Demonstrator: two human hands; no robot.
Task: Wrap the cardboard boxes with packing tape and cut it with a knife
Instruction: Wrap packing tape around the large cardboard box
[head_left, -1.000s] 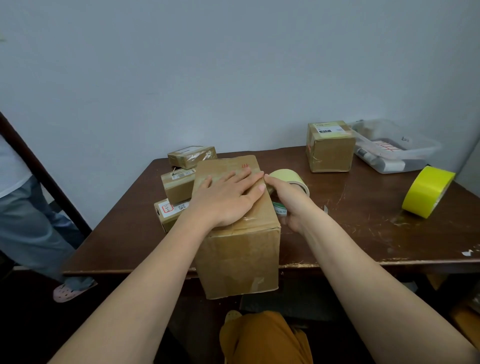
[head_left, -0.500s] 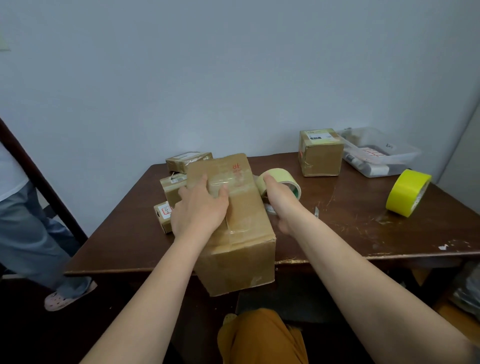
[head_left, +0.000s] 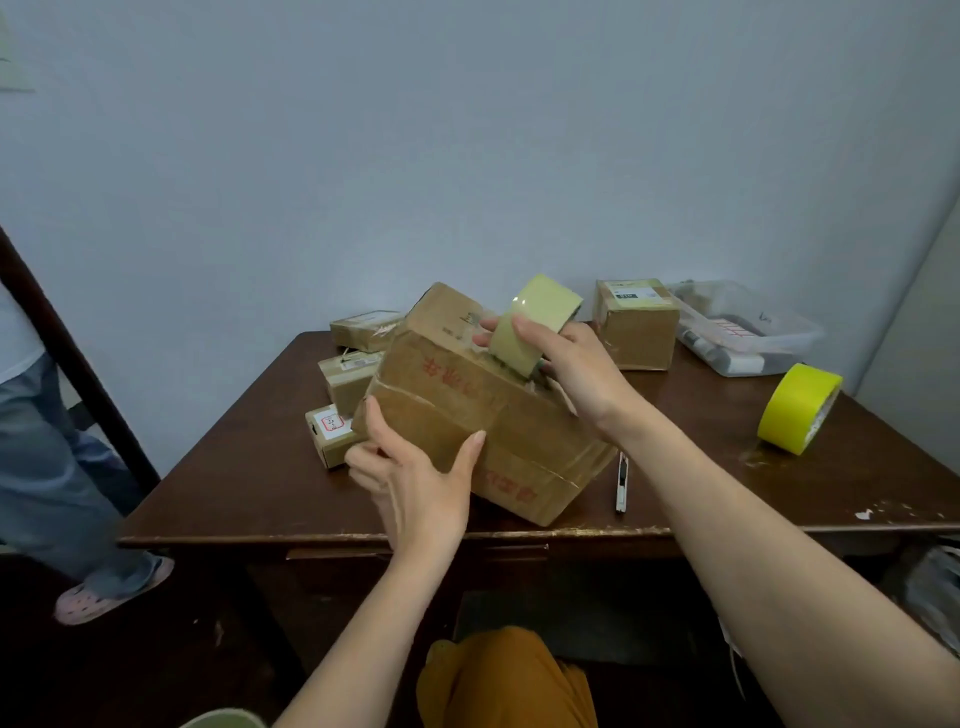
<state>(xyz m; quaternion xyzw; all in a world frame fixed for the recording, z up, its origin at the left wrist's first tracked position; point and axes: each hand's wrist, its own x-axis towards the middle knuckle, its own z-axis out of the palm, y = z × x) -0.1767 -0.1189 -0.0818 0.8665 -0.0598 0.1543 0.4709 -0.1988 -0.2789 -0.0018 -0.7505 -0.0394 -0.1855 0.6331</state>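
Tilted cardboard box (head_left: 467, 410) being turned for a further pass of packing tape.

The box, flat on the table (head_left: 727, 499) half a second ago, is now being tipped up; the left hand (head_left: 421, 483) is gripping its near edge, while the right hand (head_left: 576, 374) is grasping the tape roll (head_left: 530, 322) against its top. The knife (head_left: 621, 480) is lying beside it, unused; cutting probably follows.

Red print on the tilted box (head_left: 467, 415) blurred beyond reading, its far end behind the tape roll (head_left: 530, 325), left hand (head_left: 415, 478) fingers tucked underneath (unseen), bystander (head_left: 47, 441) cut off at frame edge
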